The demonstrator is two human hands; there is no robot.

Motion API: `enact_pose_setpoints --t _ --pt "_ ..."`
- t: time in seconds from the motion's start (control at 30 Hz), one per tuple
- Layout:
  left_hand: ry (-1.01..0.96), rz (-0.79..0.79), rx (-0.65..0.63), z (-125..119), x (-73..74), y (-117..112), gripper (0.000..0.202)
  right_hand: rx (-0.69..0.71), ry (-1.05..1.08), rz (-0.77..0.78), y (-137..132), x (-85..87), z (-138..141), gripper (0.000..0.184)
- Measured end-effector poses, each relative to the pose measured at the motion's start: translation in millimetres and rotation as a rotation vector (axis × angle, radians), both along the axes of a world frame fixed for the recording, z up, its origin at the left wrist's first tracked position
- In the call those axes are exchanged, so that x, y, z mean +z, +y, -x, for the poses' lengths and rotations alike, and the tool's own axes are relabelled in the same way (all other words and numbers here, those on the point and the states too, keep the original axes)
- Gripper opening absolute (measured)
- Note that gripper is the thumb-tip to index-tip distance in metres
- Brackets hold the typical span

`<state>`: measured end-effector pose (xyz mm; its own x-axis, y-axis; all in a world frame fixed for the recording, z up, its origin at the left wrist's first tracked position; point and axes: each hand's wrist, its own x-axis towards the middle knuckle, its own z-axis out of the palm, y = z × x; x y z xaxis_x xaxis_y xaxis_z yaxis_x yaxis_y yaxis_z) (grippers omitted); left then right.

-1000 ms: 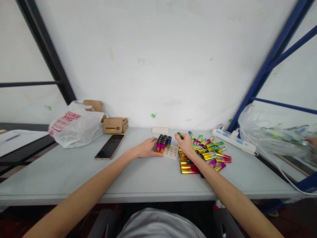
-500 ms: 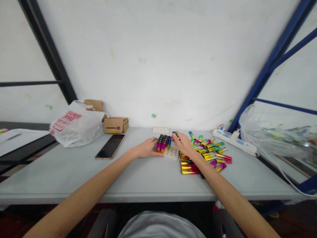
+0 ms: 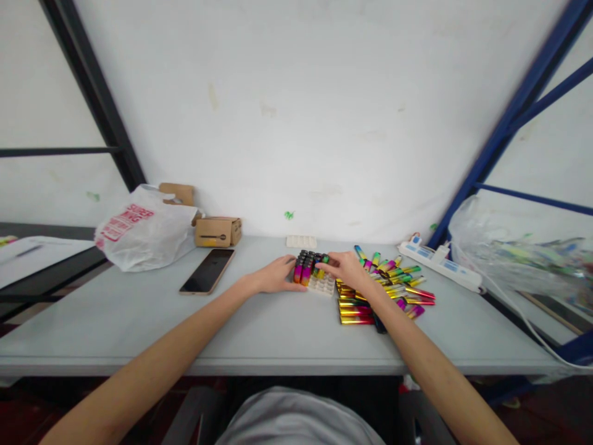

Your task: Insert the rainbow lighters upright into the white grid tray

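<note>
A white tray with holes [image 3: 323, 285] lies mid-table, and several rainbow-coloured tubes [image 3: 306, 267] stand upright in its left part. My left hand [image 3: 273, 276] rests against the tray's left side, fingers curled on it. My right hand [image 3: 343, 268] hovers over the tray's back right, pinching one coloured tube [image 3: 325, 259] above the standing ones. To the right of the tray lies a pile of loose coloured tubes [image 3: 384, 287].
A phone [image 3: 207, 271] lies face up at the left. Behind it sit a small cardboard box [image 3: 217, 232] and a white plastic bag [image 3: 143, 228]. A second white tray [image 3: 301, 241] lies by the wall. A power strip [image 3: 438, 266] and clear bag [image 3: 514, 253] are at right.
My right hand carried one tube leftward from above the loose pile to over the tray. My left hand stayed at the tray's side.
</note>
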<state>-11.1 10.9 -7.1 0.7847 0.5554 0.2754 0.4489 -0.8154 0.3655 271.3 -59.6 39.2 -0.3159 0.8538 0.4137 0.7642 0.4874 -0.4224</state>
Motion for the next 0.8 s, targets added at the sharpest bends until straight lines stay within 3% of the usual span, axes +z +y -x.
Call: enact_pose_setpoints --t 0.2,0.53,0.8 --pt "0.045 -0.002 0.000 -0.7 1.4 -0.7 0.087 0.082 0.060 0.149 -4.3 1.9 1.8 0.055" --pt "0.048 -0.001 0.010 -0.1 1.7 -2.0 0.083 0.092 0.083 0.146 2.9 -13.8 10.8 0.039" --pt "0.039 0.028 0.023 -0.5 4.7 -4.5 0.084 0.065 -0.012 0.121 0.6 -7.9 12.5 0.031"
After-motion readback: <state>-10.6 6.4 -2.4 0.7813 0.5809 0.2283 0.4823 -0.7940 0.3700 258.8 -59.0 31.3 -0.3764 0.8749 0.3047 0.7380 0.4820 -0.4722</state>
